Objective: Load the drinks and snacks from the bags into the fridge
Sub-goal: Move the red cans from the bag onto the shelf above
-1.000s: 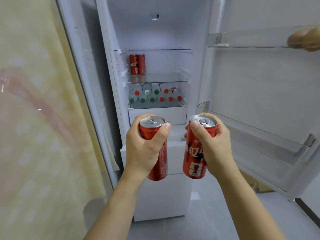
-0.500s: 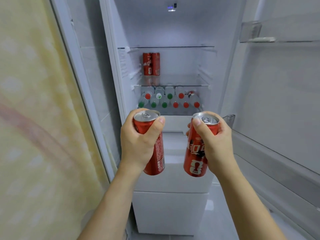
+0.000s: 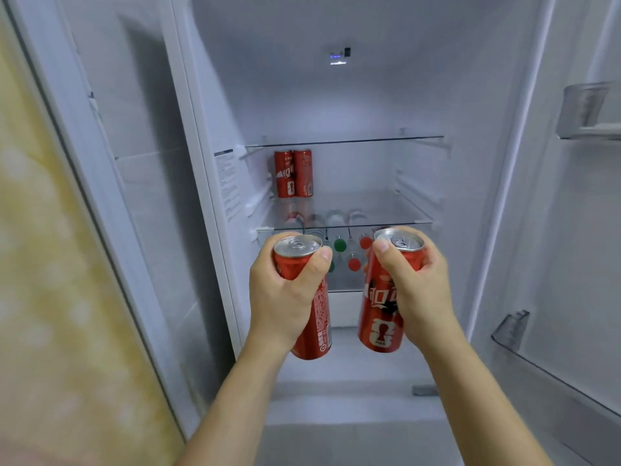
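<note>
Two Red Cans Held Before an Open Fridge

Two slim red cans, one per hand, upright with silver tops and pull tabs facing the camera, both in front of the open fridge and not yet on any shelf.

Item 1: left can. Gripped by the left hand, fingers curled round the upper body and the thumb pressed just under the rim. Sits at about 7 o'clock from the frame's centre, tilted slightly so its base leans toward the right can.

Item 2: right can. Gripped by the right hand, thumb across the front near the rim, the other fingers wrapped behind. Sits at about 5 o'clock from centre, near the left can but apart from it. White lettering and a white emblem show on its face.

Item 3: two stored cans. Standing upright and touching each other on the middle glass shelf, at its left rear (roughly 11 o'clock from the left hand).

Item 4: bottles. Lying under that shelf with red and green caps pointing outward, seen in the gap between the two hands; count cannot be told, as the hands hide part of the row.

Item 5: upper glass shelf, at 12 o'clock from the stored cans.

Item 6: door bins, one at 2 o'clock and a lower one at 4 o'clock, on the open door.

Item 7: yellow patterned surface, at 9 o'clock, blurred.
</note>
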Demonstrator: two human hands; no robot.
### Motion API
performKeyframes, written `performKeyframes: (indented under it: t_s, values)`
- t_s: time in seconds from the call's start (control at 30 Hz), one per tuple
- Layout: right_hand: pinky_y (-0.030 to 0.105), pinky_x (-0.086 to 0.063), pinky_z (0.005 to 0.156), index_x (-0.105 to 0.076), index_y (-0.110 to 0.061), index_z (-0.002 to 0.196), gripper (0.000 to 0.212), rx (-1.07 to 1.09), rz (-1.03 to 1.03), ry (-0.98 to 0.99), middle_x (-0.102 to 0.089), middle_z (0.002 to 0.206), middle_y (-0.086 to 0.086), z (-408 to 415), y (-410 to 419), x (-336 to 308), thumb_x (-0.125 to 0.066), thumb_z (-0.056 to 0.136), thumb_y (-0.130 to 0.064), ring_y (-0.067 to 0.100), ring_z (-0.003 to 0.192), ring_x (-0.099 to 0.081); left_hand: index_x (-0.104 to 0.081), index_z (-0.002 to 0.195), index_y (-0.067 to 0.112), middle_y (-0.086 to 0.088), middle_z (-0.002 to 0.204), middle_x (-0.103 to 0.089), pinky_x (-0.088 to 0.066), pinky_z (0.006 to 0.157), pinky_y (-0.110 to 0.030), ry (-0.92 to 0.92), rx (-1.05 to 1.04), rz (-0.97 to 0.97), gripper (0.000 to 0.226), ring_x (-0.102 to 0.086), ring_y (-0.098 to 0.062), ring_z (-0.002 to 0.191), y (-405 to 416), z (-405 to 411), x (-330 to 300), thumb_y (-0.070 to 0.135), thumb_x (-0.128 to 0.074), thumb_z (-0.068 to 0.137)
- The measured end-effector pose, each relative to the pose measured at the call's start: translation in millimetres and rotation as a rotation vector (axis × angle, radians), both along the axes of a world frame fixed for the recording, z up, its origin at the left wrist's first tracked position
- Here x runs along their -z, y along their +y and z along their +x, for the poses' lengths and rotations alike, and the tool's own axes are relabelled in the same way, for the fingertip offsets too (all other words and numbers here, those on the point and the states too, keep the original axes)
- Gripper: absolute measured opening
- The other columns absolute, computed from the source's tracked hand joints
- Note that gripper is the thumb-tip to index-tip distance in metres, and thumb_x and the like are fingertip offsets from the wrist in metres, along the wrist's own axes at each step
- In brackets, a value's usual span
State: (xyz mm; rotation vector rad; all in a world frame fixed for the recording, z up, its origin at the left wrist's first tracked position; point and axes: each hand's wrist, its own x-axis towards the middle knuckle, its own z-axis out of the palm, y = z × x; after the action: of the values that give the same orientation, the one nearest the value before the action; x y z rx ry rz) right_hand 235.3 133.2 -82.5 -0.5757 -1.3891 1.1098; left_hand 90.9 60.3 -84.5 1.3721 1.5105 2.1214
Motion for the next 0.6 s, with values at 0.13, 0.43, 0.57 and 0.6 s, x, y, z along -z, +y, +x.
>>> performKeyframes:
  t_s: [0.13, 0.43, 0.57, 0.6]
  values:
    - [0.059, -0.058, 0.069, -0.067, -0.034, 0.088, 0.03, 0.028, -0.011, 0.049, -0.072, 0.09, 0.01, -28, 38, -16, -0.076, 0.065, -0.051, 0.036, 0.082, -0.071, -0.065, 0.094, 0.026, 0.004, 0.088, -0.071, -0.06, 0.067, -0.037, 0.03, 0.033, 0.049, 0.037, -0.071, -0.021, 0.079, 47, -25, -19, 0.051, -0.073, 0.069]
    - [0.051, -0.06, 0.078, -0.064, -0.037, 0.09, 0.035, 0.1, 0.013, 0.054, -0.073, 0.093, 0.002, -78, 131, -47, -0.074, 0.065, -0.06, 0.026, 0.085, -0.072, -0.064, 0.099, 0.019, 0.007, 0.089, -0.07, -0.055, 0.069, -0.02, 0.042, -0.085, 0.185, 0.021, -0.068, -0.01, 0.08, 140, -61, -49, 0.025, -0.078, 0.084]
    - [0.043, -0.06, 0.075, -0.06, -0.037, 0.09, 0.025, 0.096, 0.025, 0.032, -0.07, 0.091, -0.001, -94, 167, -53, -0.074, 0.075, -0.051, 0.021, 0.084, -0.071, -0.063, 0.098, 0.026, 0.007, 0.089, -0.07, -0.061, 0.071, -0.039, 0.04, -0.152, 0.19, 0.025, -0.069, -0.014, 0.079, 169, -74, -54, 0.035, -0.078, 0.081]
    - [0.037, -0.059, 0.071, -0.058, -0.036, 0.091, 0.023, 0.1, 0.031, 0.026, -0.069, 0.09, -0.003, -99, 176, -55, -0.073, 0.079, -0.049, 0.018, 0.083, -0.069, -0.062, 0.098, 0.026, 0.008, 0.088, -0.07, -0.061, 0.07, -0.039, 0.041, -0.164, 0.193, 0.024, -0.069, -0.013, 0.078, 177, -77, -56, 0.034, -0.078, 0.081]
